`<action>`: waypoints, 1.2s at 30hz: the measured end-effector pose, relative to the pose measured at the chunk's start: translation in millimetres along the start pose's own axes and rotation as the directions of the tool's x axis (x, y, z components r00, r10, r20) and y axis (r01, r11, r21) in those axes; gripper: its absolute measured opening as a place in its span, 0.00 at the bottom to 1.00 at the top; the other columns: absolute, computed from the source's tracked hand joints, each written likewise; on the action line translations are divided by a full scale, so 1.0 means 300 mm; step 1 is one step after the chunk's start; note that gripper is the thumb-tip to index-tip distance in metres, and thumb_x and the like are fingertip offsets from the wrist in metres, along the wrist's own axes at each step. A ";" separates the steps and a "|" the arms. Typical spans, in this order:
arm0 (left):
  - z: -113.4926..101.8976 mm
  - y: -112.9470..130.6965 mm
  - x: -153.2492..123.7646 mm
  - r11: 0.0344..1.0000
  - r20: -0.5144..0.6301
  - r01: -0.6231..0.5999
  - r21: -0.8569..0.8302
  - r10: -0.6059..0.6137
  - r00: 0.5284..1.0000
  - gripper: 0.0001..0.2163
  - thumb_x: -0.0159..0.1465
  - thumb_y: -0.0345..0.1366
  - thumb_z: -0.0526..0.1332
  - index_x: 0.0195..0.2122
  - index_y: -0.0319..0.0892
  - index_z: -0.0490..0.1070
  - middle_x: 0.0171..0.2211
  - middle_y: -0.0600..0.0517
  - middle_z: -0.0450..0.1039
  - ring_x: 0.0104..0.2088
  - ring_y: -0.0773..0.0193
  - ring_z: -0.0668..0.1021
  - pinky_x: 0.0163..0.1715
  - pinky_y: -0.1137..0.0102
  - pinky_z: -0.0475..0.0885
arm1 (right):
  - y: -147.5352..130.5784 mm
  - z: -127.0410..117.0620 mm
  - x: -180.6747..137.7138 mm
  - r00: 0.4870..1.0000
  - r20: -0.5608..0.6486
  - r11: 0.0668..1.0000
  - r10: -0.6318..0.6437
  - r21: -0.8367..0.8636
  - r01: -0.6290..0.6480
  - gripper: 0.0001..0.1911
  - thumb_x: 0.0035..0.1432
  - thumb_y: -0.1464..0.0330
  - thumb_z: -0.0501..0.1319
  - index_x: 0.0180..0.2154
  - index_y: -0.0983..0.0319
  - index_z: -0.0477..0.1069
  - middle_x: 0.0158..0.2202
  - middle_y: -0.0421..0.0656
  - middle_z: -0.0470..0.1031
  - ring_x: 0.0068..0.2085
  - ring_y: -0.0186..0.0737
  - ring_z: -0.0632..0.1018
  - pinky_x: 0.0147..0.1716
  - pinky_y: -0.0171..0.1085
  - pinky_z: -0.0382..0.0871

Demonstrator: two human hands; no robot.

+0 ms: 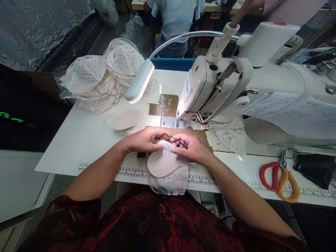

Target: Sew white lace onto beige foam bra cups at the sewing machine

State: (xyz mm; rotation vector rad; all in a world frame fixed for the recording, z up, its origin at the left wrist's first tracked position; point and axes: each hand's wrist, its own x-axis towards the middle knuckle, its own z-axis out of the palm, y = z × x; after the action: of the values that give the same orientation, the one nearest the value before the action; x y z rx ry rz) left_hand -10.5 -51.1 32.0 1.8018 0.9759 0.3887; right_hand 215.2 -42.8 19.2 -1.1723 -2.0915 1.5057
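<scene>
On the white table, the JUKI sewing machine limits our space ahead. Lace pieces lie piled at left. Near the front edge, our left hand and right hand both pinch the lace-backed pad; we should keep its edge taut, and the right hand's slim dark tool from snagging the lace.

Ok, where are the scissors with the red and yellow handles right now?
In the head view, the scissors lie at the right on the white table, handles over the printed ruler, between the right forearm and the dark flat item.
</scene>
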 end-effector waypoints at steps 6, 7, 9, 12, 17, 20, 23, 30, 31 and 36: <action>-0.010 0.061 -0.078 0.994 -0.263 0.028 0.101 0.000 0.965 0.14 0.60 0.39 0.61 0.46 0.40 0.71 0.37 0.49 0.72 0.35 0.65 0.73 0.34 0.71 0.68 | 0.003 0.013 -0.008 0.990 -0.041 0.987 -0.137 -0.087 0.133 0.10 0.57 0.63 0.57 0.32 0.62 0.72 0.27 0.39 0.71 0.29 0.33 0.69 0.29 0.33 0.60; -0.019 0.064 -0.098 0.992 -0.262 0.102 0.069 -0.080 0.962 0.13 0.60 0.41 0.61 0.42 0.39 0.73 0.33 0.50 0.72 0.31 0.66 0.72 0.30 0.72 0.67 | 0.003 0.010 -0.013 0.987 -0.064 0.987 -0.148 -0.074 0.143 0.09 0.57 0.64 0.58 0.33 0.62 0.73 0.28 0.39 0.72 0.30 0.34 0.69 0.29 0.33 0.60; -0.028 0.057 -0.124 0.971 -0.158 0.237 -0.034 -0.240 0.958 0.14 0.59 0.46 0.62 0.37 0.39 0.74 0.28 0.52 0.71 0.27 0.68 0.71 0.26 0.74 0.65 | 0.002 0.006 -0.021 0.980 -0.100 0.985 -0.169 -0.052 0.165 0.09 0.56 0.64 0.58 0.33 0.62 0.73 0.28 0.40 0.73 0.29 0.34 0.70 0.29 0.34 0.61; 0.002 0.032 -0.118 0.931 0.038 0.261 -0.256 -0.260 0.965 0.16 0.56 0.46 0.66 0.37 0.38 0.74 0.31 0.51 0.72 0.31 0.67 0.73 0.30 0.73 0.67 | 0.001 0.007 -0.027 0.970 -0.112 0.977 -0.214 -0.025 0.213 0.09 0.57 0.64 0.57 0.34 0.62 0.73 0.28 0.40 0.73 0.29 0.34 0.70 0.28 0.34 0.61; 0.109 0.021 -0.044 0.760 -0.018 0.167 -0.628 -0.229 0.973 0.16 0.56 0.44 0.66 0.39 0.37 0.75 0.34 0.49 0.74 0.35 0.65 0.75 0.36 0.71 0.69 | 0.003 0.006 -0.029 0.967 -0.079 0.970 -0.242 -0.027 0.241 0.08 0.57 0.63 0.58 0.33 0.61 0.71 0.28 0.39 0.72 0.29 0.33 0.69 0.28 0.33 0.61; 0.138 0.018 -0.019 0.771 -0.137 0.080 -0.632 -0.213 0.967 0.15 0.58 0.43 0.65 0.39 0.35 0.75 0.32 0.48 0.74 0.34 0.66 0.74 0.34 0.72 0.69 | 0.003 0.000 -0.029 0.973 -0.082 0.975 -0.215 -0.072 0.209 0.08 0.57 0.63 0.58 0.32 0.61 0.70 0.27 0.39 0.71 0.28 0.33 0.68 0.27 0.33 0.60; 0.127 0.008 -0.024 0.891 -0.245 0.075 -0.449 -0.203 0.948 0.14 0.61 0.43 0.62 0.33 0.35 0.75 0.23 0.54 0.67 0.23 0.72 0.67 0.23 0.76 0.62 | 0.005 -0.009 -0.028 0.977 -0.100 0.972 -0.188 -0.164 0.170 0.08 0.57 0.65 0.57 0.32 0.61 0.71 0.26 0.39 0.70 0.28 0.34 0.68 0.28 0.34 0.59; -0.004 0.065 -0.106 0.973 -0.330 0.171 -0.156 -0.215 0.919 0.14 0.62 0.43 0.60 0.39 0.38 0.76 0.30 0.50 0.74 0.26 0.68 0.73 0.25 0.74 0.69 | 0.026 -0.102 -0.040 0.991 -0.133 0.894 0.002 -0.445 -0.061 0.07 0.55 0.64 0.59 0.33 0.59 0.73 0.31 0.43 0.76 0.31 0.42 0.73 0.28 0.37 0.60; -0.031 0.068 -0.110 0.979 -0.401 0.178 -0.102 -0.205 0.893 0.14 0.62 0.44 0.60 0.40 0.39 0.76 0.33 0.49 0.75 0.29 0.67 0.75 0.29 0.72 0.71 | 0.030 -0.113 -0.042 0.974 -0.225 0.872 0.015 -0.474 -0.123 0.09 0.55 0.62 0.59 0.34 0.59 0.74 0.30 0.44 0.76 0.31 0.43 0.74 0.28 0.38 0.61; -0.154 -0.016 -0.055 0.877 -0.622 0.365 0.311 -0.103 0.776 0.23 0.55 0.44 0.64 0.50 0.42 0.71 0.53 0.46 0.70 0.51 0.52 0.71 0.51 0.61 0.66 | 0.029 -0.059 -0.034 0.924 -0.139 0.815 -0.355 -0.531 0.234 0.14 0.54 0.72 0.55 0.41 0.58 0.74 0.39 0.46 0.77 0.39 0.44 0.75 0.33 0.39 0.65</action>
State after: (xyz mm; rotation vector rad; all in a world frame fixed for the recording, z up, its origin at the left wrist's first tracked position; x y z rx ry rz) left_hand -52.7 -34.2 50.8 1.9309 1.8346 0.6389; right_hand 237.0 -38.1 20.6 -1.0441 -2.4332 0.6521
